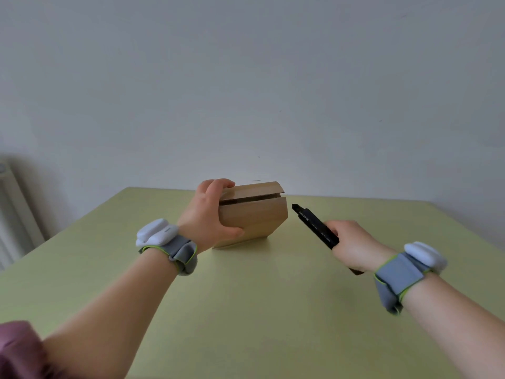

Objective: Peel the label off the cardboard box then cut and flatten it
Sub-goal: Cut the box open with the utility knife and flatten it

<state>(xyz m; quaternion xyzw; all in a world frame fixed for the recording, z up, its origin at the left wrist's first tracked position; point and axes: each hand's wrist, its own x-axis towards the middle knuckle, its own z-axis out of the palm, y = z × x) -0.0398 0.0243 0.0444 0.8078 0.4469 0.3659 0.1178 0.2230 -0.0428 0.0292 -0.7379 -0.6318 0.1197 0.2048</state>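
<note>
Cardboard box (254,214) (L hand (210,214) gripping), knife (314,225) beside, apart.

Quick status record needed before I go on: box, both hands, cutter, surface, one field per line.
box: cardboard box standing on the table, a dark slit open along its upper part
label: none visible on the faces shown
left hand: left hand grips the box's left end, fingers over the top, thumb on the front
right hand: right hand holds the black utility knife
knife: tip points at the box's right edge, not touching; blade cannot be made out
surface: yellow-green table
wrists: grey bands with white units on both
</note>
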